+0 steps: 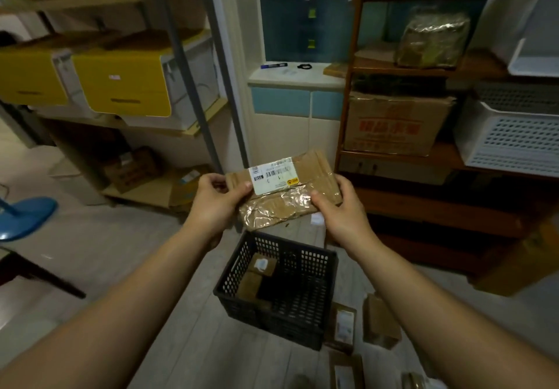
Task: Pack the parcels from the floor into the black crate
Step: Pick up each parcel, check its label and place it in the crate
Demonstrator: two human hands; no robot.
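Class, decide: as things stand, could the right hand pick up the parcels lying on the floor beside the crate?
Probably not yet: the right hand grips the taped parcel with the left hand. Nothing blocks the floor parcels beside the crate.

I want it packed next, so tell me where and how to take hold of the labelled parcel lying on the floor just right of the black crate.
Take the labelled parcel by its near and far short ends, from above. It lies flat, label up, with its left long edge close beside the black crate, so that side probably gives fingers no room.
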